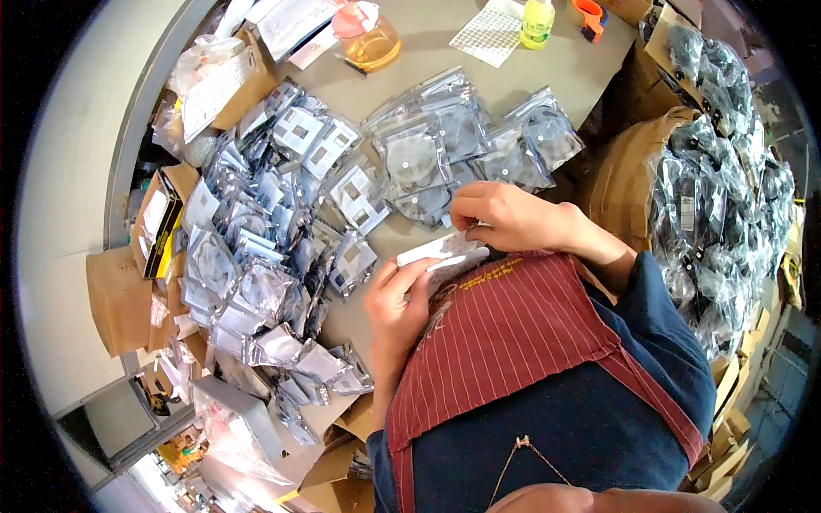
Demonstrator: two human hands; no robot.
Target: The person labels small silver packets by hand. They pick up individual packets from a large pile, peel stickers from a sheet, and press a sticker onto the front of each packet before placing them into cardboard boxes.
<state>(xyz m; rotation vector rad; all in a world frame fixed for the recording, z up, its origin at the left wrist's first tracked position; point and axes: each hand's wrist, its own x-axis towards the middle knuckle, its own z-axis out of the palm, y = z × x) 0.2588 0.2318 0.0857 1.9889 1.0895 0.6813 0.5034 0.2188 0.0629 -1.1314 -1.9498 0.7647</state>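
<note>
My left hand (398, 303) is closed on a white folded sheet (432, 250), thumb on one side and fingers on the other. The sheet lies over my lap at the table's edge, and one end curls into a roll. My right hand (509, 215) is at the sheet's far end, fingers curled in a pinch; what lies between its fingertips is hidden. Just beyond it are clear bags holding round grey discs (415, 162). To the left of them, a silvery bag with a white label card (357, 198) lies flat.
A large heap of silvery bags (248, 256) covers the table's left side. At the back stand a jug of amber liquid (369, 47), a label sheet (489, 32), a yellow-green bottle (537, 24) and an orange tape dispenser (590, 17). A carton (629, 175) with bagged black parts stands right.
</note>
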